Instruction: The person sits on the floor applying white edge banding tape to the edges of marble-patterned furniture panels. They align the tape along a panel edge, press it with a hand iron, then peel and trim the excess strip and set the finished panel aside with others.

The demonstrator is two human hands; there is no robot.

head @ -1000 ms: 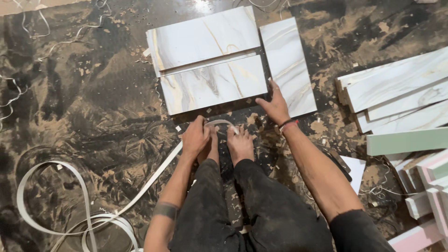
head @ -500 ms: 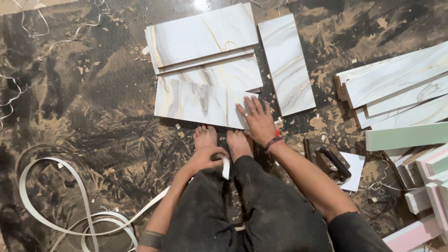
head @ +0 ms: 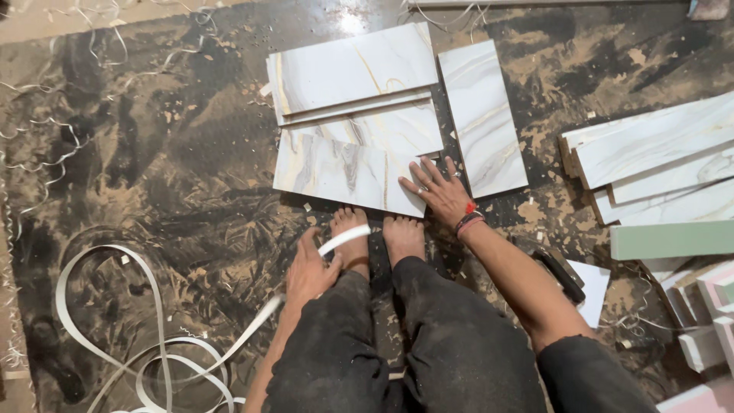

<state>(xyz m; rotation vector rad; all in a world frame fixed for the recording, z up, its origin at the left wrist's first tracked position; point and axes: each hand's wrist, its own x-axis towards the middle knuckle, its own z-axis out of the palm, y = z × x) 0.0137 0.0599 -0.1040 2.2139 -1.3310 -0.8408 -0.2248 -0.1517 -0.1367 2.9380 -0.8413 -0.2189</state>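
From the head camera, the person squats barefoot on the floor, and the right hand (head: 440, 191) lies flat with fingers spread on the corner of a marble-patterned board (head: 348, 172), pressing it rather than gripping. The left hand (head: 310, 268) closes around a white edging strip (head: 229, 344) that runs across the feet and trails off in loops at lower left. The strip seems not yet stuck to the board, though its near edge is hard to read, so the edging looks barely begun. More matching boards (head: 482, 115) lie just beyond, and a stack of panels (head: 657, 153) waits at right. The dark floor (head: 153, 153) is strewn with sawdust and thin shavings, like a workshop.
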